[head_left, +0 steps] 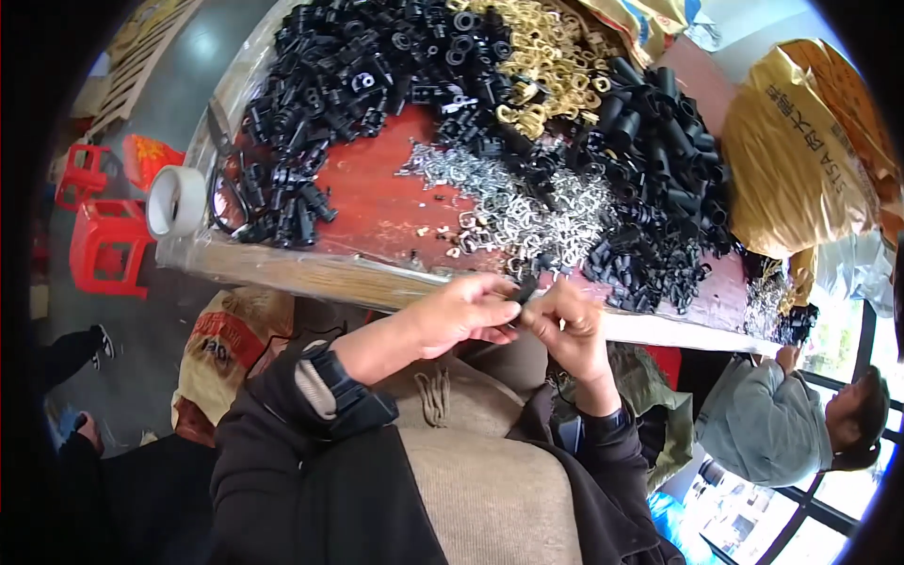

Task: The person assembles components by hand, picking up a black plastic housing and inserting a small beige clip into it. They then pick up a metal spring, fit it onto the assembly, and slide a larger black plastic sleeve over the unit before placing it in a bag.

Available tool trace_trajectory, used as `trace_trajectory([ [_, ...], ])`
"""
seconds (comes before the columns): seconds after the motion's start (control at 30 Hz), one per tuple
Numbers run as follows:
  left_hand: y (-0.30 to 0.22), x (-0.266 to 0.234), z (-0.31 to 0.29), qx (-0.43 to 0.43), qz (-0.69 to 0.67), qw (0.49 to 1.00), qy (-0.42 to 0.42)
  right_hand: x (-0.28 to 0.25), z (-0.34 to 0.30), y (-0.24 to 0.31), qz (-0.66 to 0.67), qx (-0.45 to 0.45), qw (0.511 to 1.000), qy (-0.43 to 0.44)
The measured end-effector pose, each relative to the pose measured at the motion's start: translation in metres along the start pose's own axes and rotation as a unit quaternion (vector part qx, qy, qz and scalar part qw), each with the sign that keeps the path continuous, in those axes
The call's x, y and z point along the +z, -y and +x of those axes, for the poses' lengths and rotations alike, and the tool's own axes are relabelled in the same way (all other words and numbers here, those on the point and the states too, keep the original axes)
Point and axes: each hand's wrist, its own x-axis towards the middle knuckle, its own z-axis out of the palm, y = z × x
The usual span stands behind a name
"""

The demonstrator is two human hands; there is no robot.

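A bulging yellow sack [815, 151] lies far right above the hands [513, 315]; another yellow sack [640, 21] beyond them; a tan-and-red sack [226, 348] lower left.

We see a red table [377, 202] | black parts [339, 66] far left | gold rings [546, 56] far | silver clips [527, 202] | white tape roll [176, 201] left | red stools [108, 247] | yellow sack [800, 160] right
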Motion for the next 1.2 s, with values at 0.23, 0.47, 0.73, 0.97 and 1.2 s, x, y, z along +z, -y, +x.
trace_trajectory([
  [0.23, -0.014, -0.008, -0.005, 0.044, -0.063, 0.997, -0.026, -0.001, 0.036, -0.047, -0.196, -0.018, 0.972, -0.128],
  [0.47, -0.01, -0.01, -0.002, 0.104, -0.074, 0.991, -0.03, 0.001, 0.031, -0.058, -0.098, -0.006, 0.98, -0.174],
  [0.73, -0.009, -0.003, 0.001, 0.128, -0.08, 0.988, -0.045, 0.003, 0.007, -0.031, 0.362, 0.181, 0.913, -0.054],
  [0.97, -0.007, -0.005, 0.002, 0.144, -0.1, 0.984, 0.005, 0.017, -0.007, -0.02, 0.511, 0.236, 0.822, 0.092],
  [1.2, -0.006, -0.006, 0.004, 0.142, -0.075, 0.987, 0.007, 0.017, -0.006, -0.017, 0.466, 0.229, 0.851, 0.079],
])
